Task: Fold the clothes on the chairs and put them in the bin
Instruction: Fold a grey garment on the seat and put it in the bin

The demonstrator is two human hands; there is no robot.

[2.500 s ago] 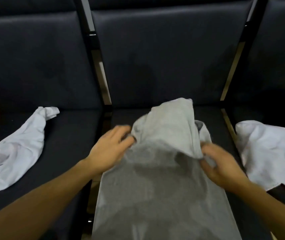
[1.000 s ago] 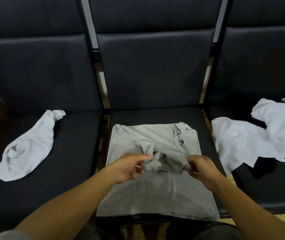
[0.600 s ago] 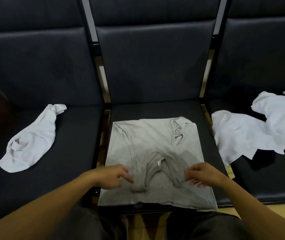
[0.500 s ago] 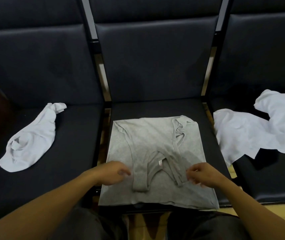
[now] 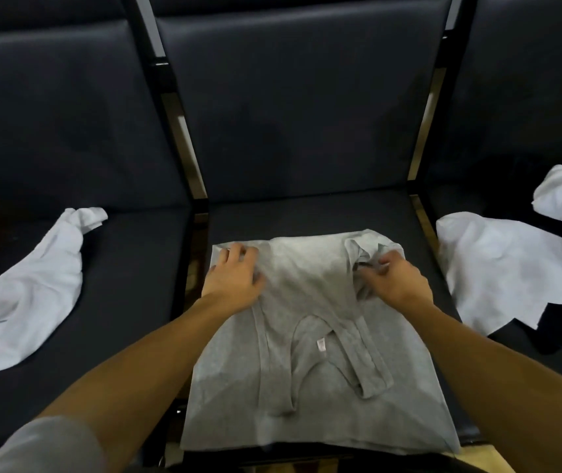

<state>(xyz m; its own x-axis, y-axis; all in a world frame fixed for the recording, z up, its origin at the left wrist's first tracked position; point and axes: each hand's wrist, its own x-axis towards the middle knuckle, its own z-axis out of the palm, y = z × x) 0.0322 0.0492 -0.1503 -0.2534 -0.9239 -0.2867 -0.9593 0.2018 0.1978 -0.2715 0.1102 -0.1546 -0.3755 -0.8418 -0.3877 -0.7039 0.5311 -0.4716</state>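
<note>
Since half a second earlier, both hands had moved from the near part of the grey tank top (image 5: 310, 339) up to its far folded edge. The top lay on the seat of the middle chair (image 5: 307, 206), already doubled once, its straps pointing back toward the person. The left hand (image 5: 233, 279) rested flat, fingers spread, on the far left corner. The right hand (image 5: 392, 283) had its fingers curled into the bunched cloth at the far right corner, apparently pinching it. The hands were well apart.

The step in hand seemed to be smoothing and squaring that first fold. The next move would likely call for straightening the rumpled right corner, then folding again. A white garment (image 5: 30, 291) waited on the left chair, and more white clothes (image 5: 511, 268) on the right. No bin was in view.
</note>
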